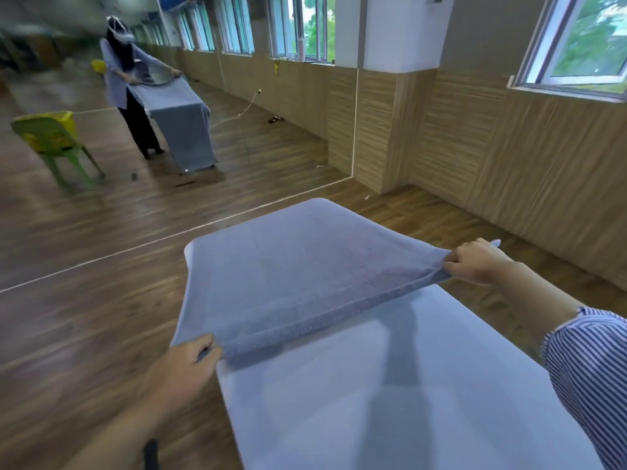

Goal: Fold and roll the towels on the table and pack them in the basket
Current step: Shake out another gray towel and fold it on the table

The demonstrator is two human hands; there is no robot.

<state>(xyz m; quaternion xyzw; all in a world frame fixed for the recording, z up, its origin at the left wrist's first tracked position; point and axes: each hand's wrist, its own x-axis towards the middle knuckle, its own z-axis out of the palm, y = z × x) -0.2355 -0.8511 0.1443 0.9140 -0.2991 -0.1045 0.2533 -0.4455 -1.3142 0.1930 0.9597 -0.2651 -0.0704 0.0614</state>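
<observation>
Both hands are out and gripping: the left hand (190,361), low and left of centre, is closed with its fingers pinched on the near-left corner of the grey towel (288,273), and the right hand (475,262), at the right of the frame, is curled tight on the near-right corner, a striped sleeve (590,374) trailing to the lower right edge. The wooden floor (84,266) fills the left and middle of the frame. The white table (390,385) takes up the lower centre and right, bare on its near half. The towel is stretched flat between the two hands over the table's far half, its near edge lifted just off the top and its far edge draped past the table's far end. Upper left, a large mirror (237,130) on the wall shows a person at a table holding a grey cloth, and a green chair (57,140) stands at the left edge.
</observation>
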